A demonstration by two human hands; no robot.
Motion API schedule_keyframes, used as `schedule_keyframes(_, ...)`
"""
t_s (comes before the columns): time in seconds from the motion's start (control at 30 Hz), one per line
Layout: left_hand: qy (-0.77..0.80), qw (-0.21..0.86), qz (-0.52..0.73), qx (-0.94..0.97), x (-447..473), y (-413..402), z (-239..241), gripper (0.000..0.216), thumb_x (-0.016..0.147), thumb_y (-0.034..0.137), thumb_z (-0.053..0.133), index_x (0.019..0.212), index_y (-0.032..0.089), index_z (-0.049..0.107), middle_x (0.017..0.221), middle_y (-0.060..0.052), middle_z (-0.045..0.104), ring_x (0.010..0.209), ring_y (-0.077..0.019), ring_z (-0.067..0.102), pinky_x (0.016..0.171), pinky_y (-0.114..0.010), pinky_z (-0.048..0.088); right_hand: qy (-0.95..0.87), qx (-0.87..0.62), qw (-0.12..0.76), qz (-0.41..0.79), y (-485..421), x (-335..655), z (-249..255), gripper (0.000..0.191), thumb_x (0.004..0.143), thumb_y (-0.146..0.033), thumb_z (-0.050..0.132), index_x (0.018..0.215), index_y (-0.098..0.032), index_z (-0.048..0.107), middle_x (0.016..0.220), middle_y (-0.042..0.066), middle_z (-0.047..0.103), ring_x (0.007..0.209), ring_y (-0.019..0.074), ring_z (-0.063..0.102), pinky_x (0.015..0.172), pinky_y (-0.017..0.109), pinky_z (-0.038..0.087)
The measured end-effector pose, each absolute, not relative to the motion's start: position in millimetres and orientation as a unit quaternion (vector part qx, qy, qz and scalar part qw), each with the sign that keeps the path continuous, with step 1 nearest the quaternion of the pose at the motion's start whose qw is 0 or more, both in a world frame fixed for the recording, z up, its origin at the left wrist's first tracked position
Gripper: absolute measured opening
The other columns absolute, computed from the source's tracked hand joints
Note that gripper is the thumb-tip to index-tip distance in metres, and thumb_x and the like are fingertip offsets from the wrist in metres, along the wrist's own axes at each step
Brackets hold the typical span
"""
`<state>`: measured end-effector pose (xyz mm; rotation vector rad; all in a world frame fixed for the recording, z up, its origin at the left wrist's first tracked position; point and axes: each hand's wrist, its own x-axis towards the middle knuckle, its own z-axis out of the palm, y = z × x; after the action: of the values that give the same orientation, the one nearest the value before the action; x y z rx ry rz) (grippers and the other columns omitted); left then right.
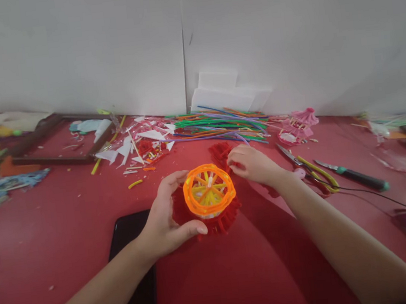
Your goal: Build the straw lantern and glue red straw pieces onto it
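A small round orange wheel-like frame with yellow spokes [209,190] stands on the red table, with a red fringed strip [221,153] wrapped round its base. My left hand [167,220] curls round the frame's left side, thumb under its front edge. My right hand [252,163] is closed in a pinch on the red fringe just behind and to the right of the frame.
A black phone [133,264] lies under my left forearm. Several coloured straws [217,123] and cut scraps [143,147] lie behind. Yellow-handled scissors [312,170], a green-handled knife [354,178], a pink paper piece [298,128], a wooden frame [53,140] and white foam boards [225,95] surround.
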<state>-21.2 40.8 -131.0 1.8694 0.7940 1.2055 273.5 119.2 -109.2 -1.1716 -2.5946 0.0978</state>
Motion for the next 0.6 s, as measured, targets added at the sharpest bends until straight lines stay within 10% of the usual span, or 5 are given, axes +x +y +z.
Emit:
schedule_keyframes(0.43,0.291,0.373,0.466,0.748,-16.3,36.3,-120.0,0.086,0.076,0.033,0.082,0.146,0.032,0.031,0.146,-0.014,0.043,0.137,-0.0306,0.048,0.115,-0.05,0.042,-0.846,-0.499,0.186,0.003,101.4,300.7,-100.1,0.047,0.084,-0.006,0.046,0.126,-0.02,0.063,0.127,0.011,0.067,0.119,0.0266,0.061,0.103,0.046,0.047)
schedule_keyframes(0.6,0.336,0.341,0.479,0.736,-13.2,33.6,-121.0,0.091,0.068,0.034,0.088,0.142,0.033,0.036,0.139,-0.011,0.05,0.13,-0.0311,0.055,0.111,-0.051,0.047,-0.802,-0.593,0.069,-0.008,57.4,365.9,-93.2,0.043,0.07,0.001,0.05,0.102,-0.019,0.071,0.099,0.012,0.075,0.088,0.0271,0.072,0.073,0.037,0.053)
